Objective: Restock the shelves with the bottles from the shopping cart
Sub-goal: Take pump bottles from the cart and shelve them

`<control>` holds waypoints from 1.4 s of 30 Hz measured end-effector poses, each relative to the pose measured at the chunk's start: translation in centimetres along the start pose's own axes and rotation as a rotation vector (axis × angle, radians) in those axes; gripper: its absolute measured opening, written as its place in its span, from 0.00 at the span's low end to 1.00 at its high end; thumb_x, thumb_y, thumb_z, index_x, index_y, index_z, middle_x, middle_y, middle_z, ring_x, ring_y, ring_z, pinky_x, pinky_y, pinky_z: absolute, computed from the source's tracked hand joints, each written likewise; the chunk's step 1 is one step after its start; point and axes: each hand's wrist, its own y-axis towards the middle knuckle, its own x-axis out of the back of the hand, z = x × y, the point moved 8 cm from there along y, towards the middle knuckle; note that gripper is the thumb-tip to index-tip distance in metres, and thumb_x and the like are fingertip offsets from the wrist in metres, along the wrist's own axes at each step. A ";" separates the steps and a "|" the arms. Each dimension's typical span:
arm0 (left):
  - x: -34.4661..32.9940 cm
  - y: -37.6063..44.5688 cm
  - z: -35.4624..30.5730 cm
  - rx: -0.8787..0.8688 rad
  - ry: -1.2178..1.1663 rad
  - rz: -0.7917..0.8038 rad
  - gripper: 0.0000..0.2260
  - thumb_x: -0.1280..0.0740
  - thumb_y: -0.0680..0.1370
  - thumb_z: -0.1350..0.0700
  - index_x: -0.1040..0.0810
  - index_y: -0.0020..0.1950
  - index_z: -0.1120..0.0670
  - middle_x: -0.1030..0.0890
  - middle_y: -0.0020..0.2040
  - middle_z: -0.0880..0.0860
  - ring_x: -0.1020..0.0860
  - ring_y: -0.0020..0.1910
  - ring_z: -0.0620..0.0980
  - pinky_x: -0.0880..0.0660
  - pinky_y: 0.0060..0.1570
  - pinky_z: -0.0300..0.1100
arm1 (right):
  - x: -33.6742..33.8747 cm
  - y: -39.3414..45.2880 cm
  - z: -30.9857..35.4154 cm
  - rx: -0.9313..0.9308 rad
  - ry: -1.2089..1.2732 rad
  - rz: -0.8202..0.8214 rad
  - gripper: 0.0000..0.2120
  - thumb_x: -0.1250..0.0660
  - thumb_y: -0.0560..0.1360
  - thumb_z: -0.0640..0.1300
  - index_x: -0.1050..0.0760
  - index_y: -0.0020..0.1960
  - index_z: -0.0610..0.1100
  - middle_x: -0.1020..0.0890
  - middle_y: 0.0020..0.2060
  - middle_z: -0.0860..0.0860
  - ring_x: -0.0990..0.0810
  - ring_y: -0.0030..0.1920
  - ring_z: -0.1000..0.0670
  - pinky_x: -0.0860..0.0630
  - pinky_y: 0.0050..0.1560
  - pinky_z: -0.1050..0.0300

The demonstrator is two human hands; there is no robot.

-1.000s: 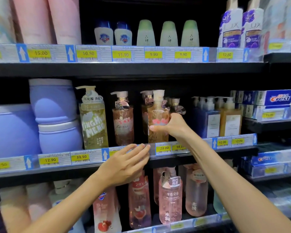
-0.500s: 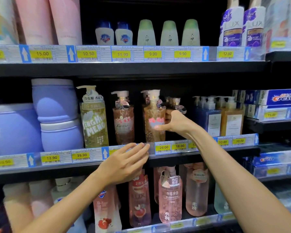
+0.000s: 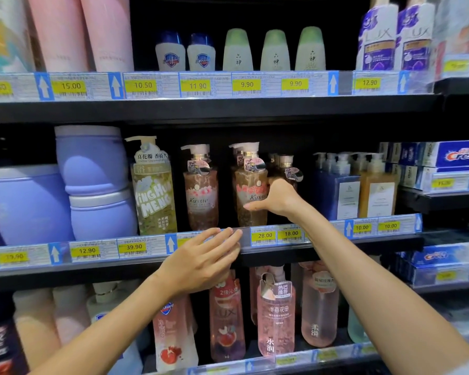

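Standing upright at mid-frame on the middle shelf point(image 3: 322, 249), the amber pump bottle point(image 3: 251, 190) is keeping its long axis vertical, pump head at the top with the white spout pointing toward frame left. Its label is facing slightly left of the camera. The right hand point(image 3: 278, 198) is gripping it from the right side, thumb lying across the lower front and fingers wrapping behind the body. The left hand point(image 3: 201, 259) is lying flat, fingers straight and together, fingertips touching the price strip point(image 3: 264, 235) at the shelf's front edge, holding nothing.

Room: a dark gap is showing between this bottle and a matching amber bottle point(image 3: 201, 188) to its left. Just behind and right, a third bottle point(image 3: 286, 169) of the same kind is sitting close. The shelf above is leaving only a little headroom over the pump. The base is sitting just behind the strip.

Materials: clear plastic body, amber liquid with speckled flecks, pink flower print, gold collar, paper tag at the neck. Rounded lilac tubs point(image 3: 92, 161) are stacking at mid-left; toothpaste boxes point(image 3: 460, 155) are sitting at right.
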 end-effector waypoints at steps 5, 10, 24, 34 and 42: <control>0.1 0.0 -0.1 0.000 0.001 0.002 0.12 0.37 0.77 0.55 0.19 0.55 0.59 0.21 0.61 0.59 0.22 0.58 0.55 0.28 0.60 0.48 | -0.3 0.4 -0.4 -0.073 -0.044 -0.037 0.15 0.22 0.68 0.46 0.22 0.48 0.38 0.21 0.43 0.48 0.22 0.46 0.49 0.27 0.41 0.60; 0.1 0.1 -0.1 0.001 0.004 0.012 0.12 0.38 0.77 0.55 0.19 0.54 0.59 0.21 0.61 0.59 0.22 0.58 0.55 0.28 0.61 0.48 | -0.6 0.6 -0.5 -0.087 -0.075 -0.060 0.14 0.24 0.71 0.46 0.24 0.47 0.37 0.22 0.41 0.48 0.24 0.45 0.50 0.27 0.42 0.59; 0.3 0.3 -0.1 0.006 -0.013 0.019 0.12 0.38 0.77 0.56 0.17 0.51 0.59 0.20 0.61 0.59 0.20 0.57 0.55 0.25 0.59 0.48 | -1.5 0.6 -0.6 -0.160 -0.158 -0.055 0.27 0.28 0.73 0.55 0.27 0.59 0.34 0.19 0.50 0.42 0.22 0.47 0.47 0.29 0.43 0.59; 0.1 0.0 0.1 0.010 -0.021 0.042 0.11 0.37 0.77 0.55 0.19 0.54 0.59 0.21 0.62 0.60 0.21 0.58 0.56 0.24 0.58 0.49 | 1.2 -1.8 0.3 -0.039 -0.143 -0.134 0.21 0.28 0.73 0.54 0.27 0.54 0.39 0.24 0.45 0.48 0.24 0.44 0.51 0.25 0.45 0.57; 1.2 1.0 -1.9 0.289 -0.152 -0.007 0.12 0.37 0.75 0.60 0.18 0.52 0.64 0.22 0.63 0.62 0.22 0.58 0.60 0.29 0.61 0.52 | 2.2 -19.8 -5.1 0.295 -0.062 -0.383 0.13 0.34 0.78 0.45 0.26 0.63 0.48 0.23 0.58 0.58 0.28 0.60 0.62 0.36 0.61 0.73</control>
